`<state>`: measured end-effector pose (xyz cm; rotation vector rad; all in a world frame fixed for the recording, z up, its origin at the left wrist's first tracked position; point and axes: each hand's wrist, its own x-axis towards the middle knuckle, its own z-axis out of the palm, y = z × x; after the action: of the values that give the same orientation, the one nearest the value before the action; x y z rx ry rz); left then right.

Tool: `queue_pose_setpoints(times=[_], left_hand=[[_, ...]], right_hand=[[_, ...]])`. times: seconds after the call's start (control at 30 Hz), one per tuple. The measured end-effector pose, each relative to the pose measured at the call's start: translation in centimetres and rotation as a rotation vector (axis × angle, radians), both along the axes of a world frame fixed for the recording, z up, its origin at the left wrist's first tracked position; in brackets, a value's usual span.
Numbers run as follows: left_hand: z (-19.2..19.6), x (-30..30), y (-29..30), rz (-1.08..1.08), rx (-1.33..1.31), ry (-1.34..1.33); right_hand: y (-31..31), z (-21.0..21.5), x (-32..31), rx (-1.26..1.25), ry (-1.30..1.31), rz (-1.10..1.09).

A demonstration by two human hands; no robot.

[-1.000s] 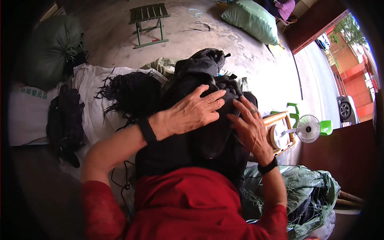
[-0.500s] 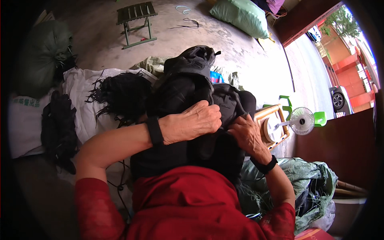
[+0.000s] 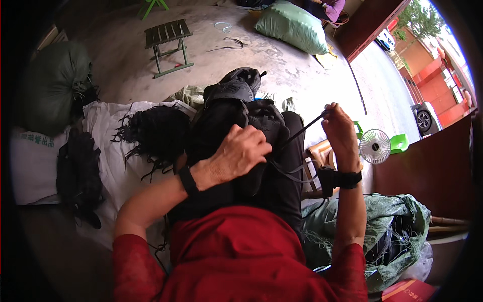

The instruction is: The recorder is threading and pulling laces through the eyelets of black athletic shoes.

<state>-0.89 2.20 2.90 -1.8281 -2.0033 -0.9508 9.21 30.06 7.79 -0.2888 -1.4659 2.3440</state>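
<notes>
Black fabric bundle (image 3: 236,126) gripped by left hand (image 3: 239,153); right hand (image 3: 339,126) fingers pinch its taut strap (image 3: 299,133)

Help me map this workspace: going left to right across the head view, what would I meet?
Dark green sack → white sack → tangled black strands → left hand on the black bag → right hand pulling a black strap → small white fan.
</notes>
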Motion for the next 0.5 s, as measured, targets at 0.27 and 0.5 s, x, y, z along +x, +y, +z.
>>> queue_pose_setpoints(times=[0.27,0.5], left_hand=[[-2.1,1.3,1.2,0.012,-0.047,0.046],[-2.5,2.1,3.2,0.215,-0.095,-0.002]], right_hand=[[-4.9,1.7,0.2,0.087,-0.108,0.171],[5.3,16.7,1.5,1.007,0.062,-0.249]])
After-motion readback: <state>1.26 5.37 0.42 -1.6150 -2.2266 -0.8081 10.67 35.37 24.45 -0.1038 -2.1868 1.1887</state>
